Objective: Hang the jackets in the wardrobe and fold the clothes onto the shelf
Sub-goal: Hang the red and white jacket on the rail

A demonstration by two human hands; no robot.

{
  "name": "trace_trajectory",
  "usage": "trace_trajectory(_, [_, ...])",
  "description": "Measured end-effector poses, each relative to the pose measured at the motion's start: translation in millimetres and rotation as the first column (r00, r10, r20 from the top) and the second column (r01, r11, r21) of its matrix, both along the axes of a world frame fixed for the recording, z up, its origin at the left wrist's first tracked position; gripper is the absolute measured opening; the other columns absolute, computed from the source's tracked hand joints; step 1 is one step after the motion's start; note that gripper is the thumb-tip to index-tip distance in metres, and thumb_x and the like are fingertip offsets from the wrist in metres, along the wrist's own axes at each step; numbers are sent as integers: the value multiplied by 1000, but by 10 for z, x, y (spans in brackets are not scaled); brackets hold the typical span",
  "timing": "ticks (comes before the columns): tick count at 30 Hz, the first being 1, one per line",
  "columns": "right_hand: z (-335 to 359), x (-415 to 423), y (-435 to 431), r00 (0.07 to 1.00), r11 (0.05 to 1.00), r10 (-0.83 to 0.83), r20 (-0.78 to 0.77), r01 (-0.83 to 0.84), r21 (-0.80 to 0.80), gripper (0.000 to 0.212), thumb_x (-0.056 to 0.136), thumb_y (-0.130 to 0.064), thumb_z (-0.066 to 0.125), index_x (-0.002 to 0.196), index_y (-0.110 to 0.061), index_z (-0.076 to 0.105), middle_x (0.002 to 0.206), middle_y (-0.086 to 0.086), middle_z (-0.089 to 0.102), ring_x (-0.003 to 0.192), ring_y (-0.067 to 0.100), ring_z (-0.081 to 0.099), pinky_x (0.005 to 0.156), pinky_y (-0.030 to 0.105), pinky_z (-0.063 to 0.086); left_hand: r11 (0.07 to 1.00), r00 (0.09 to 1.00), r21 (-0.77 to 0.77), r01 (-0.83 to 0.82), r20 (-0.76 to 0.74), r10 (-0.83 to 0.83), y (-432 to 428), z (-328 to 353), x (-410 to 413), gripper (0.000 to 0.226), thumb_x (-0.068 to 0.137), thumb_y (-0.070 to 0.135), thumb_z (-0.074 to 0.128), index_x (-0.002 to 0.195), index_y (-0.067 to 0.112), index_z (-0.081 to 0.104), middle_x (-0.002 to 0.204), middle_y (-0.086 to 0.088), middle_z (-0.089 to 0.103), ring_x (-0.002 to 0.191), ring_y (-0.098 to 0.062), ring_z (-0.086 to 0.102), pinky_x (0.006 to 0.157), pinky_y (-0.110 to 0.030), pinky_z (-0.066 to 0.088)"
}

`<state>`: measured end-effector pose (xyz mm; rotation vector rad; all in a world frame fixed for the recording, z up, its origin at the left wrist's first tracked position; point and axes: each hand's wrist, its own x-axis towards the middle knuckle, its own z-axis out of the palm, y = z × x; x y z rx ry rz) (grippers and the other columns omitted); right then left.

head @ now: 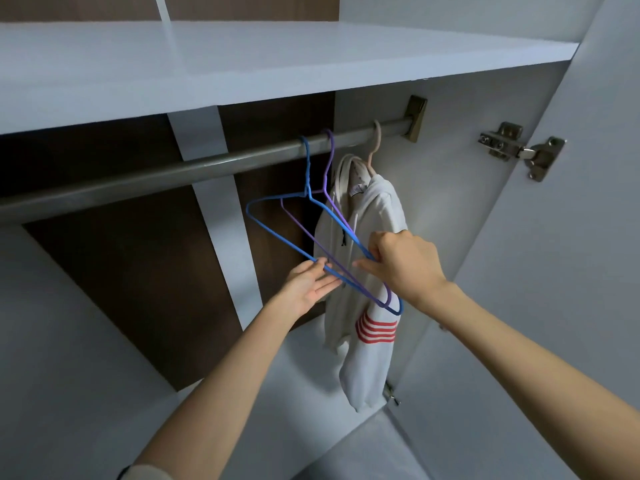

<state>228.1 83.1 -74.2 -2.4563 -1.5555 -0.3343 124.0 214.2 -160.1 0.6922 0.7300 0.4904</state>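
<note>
One piece looks done: a white hoodie (377,209) with red stripes on its sleeve hangs from a beige hanger (375,140) at the right end of the rail (207,164), close to the wardrobe's side wall. Just left of it, a blue hanger (277,233) and a purple hanger (304,233) are hooked on the rail with nothing on them, both swung out toward the person.

The right hand (405,265) has its fingers (375,247) curled, pinching the blue hanger's wire near its right end. The left hand (308,285) is flat and palm up, its straight fingertips touching the lower bar.

My guess is a bare hanger is being taken down for the next jacket. No other jacket shows from here, and I see nothing folded on the visible part of the shelf (242,64) above. So most of the job, the rest of the hanging and all the folding, seems left to do.
</note>
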Motion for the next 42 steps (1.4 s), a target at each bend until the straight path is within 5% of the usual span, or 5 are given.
trace_trajectory(10, [139, 105, -224, 716, 993, 117, -688, -94, 71, 22, 82, -21, 74, 84, -14, 53, 66, -4, 53, 55, 8, 49, 43, 8, 36, 995, 995, -23, -97, -19, 97, -290, 165, -74, 19, 100, 6, 42, 120, 5, 44, 97, -14, 59, 116, -35, 57, 84, -45, 49])
trace_trajectory(23, [152, 81, -437, 997, 993, 70, -33, -66, 101, 12, 89, -17, 56, 99, -15, 64, 94, 4, 61, 93, 26, 53, 57, 28, 29, 983, 984, -43, -179, -32, 178, -472, 277, -2, 9, 100, 9, 43, 98, 7, 52, 91, -14, 63, 98, -32, 65, 52, -34, 59])
trace_trajectory(28, [130, 106, -533, 991, 981, 68, -114, -87, -174, 13, 87, -24, 60, 94, -13, 57, 87, 7, 60, 76, 29, 56, 53, 26, 33, 992, 992, -8, -125, -24, 124, -477, 273, 10, 2, 97, 4, 50, 97, 4, 52, 92, -14, 61, 80, -26, 71, 56, -33, 59])
trace_trajectory(33, [93, 28, -601, 890, 984, 174, -421, -171, 45, 19, 95, -33, 55, 86, -16, 58, 75, 3, 62, 62, 17, 55, 48, 17, 31, 992, 993, -23, -120, 15, 121, -567, 237, 6, 4, 96, 5, 52, 99, 4, 53, 91, -12, 63, 76, -23, 70, 60, -31, 57])
trace_trajectory(42, [104, -289, -599, 879, 941, 303, -368, -217, 259, 24, 104, -28, 31, 84, -15, 33, 58, -6, 40, 48, 11, 36, 45, 22, 22, 989, 984, 1, -148, 96, 147, -608, 388, -308, 12, 94, 7, 56, 105, 3, 57, 107, -15, 66, 77, -21, 73, 62, -31, 60])
